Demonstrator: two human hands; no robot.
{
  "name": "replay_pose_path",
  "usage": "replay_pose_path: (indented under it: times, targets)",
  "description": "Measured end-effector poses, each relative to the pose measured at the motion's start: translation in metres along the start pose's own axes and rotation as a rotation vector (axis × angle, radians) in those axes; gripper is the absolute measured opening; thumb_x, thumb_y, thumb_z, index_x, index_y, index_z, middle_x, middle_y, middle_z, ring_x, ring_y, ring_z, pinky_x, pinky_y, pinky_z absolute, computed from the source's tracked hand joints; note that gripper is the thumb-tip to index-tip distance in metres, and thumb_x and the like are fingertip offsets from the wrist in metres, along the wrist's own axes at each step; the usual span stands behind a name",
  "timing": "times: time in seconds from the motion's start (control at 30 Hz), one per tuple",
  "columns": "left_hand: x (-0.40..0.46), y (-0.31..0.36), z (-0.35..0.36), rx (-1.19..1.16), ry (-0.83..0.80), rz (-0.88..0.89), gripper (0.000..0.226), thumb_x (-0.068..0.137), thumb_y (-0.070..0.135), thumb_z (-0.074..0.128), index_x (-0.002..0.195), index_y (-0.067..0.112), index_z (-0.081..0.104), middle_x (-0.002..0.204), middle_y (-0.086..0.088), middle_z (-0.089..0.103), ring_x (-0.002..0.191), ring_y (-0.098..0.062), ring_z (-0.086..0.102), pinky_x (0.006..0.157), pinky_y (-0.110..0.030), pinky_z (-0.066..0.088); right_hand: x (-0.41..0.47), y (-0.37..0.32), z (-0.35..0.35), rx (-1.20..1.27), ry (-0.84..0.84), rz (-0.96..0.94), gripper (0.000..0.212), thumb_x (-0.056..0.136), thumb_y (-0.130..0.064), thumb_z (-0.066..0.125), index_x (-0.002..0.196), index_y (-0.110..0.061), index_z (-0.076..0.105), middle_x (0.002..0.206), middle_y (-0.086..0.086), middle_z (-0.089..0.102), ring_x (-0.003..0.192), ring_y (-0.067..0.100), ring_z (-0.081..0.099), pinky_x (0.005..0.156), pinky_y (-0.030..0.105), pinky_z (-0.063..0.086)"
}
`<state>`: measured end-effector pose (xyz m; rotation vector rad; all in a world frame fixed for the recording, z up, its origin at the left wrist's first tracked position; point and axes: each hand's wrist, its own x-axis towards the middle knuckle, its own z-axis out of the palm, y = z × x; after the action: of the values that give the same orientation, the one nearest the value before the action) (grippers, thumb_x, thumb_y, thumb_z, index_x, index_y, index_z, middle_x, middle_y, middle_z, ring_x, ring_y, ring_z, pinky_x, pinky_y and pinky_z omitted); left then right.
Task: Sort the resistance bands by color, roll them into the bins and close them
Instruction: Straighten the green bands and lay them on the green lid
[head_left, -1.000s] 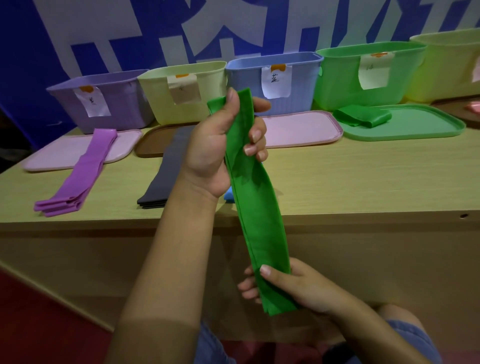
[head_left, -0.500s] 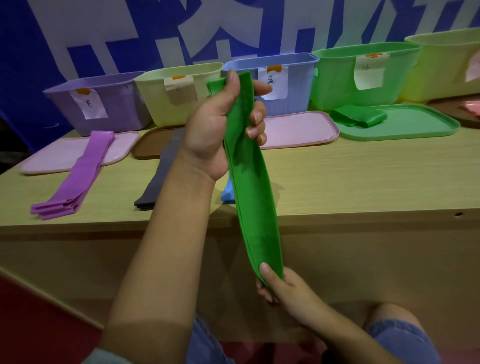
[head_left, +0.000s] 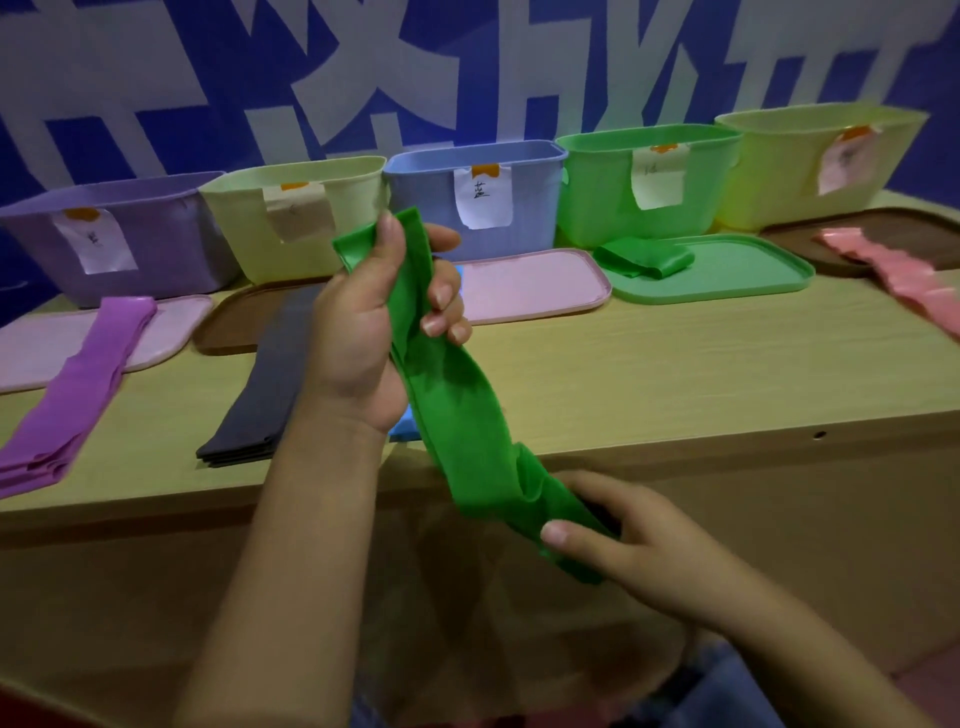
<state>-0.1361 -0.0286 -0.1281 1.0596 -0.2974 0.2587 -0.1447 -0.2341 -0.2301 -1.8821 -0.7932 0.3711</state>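
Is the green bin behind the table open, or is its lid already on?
Open. The green bin shows a bare rim with no cover, and its green lid lies flat on the table in front, with a folded green band on it.

R hand (head_left: 631, 540) folded green band (head_left: 457, 415) bottom end up; band slackened.

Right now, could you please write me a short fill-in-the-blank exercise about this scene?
1. Both hands hold a ____ band.
2. The left hand grips the band's ____ end.
3. A folded green band lies on the ____ lid.
4. The purple band lies partly on a ____ lid.

Missing words: green; upper; green; pink
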Motion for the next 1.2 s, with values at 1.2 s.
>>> replay_pose_path:
  times: [1.2]
  targets:
    - [0.000, -0.030, -0.008, -0.033, 0.319, -0.100, 0.031, 0.080, 0.036, 0.052, 0.085, 0.006, 0.059, 0.051, -0.002, 0.045, 0.038, -0.010, 0.039, 0.044, -0.021, 0.042, 0.200, -0.014, -0.190, -0.333, 0.765, 0.102, 0.043, 0.086, -0.024, 0.067, 0.123, -0.009, 0.051, 0.106, 0.006, 0.056, 0.085, 0.022, 0.060, 0.074, 0.036, 0.054]
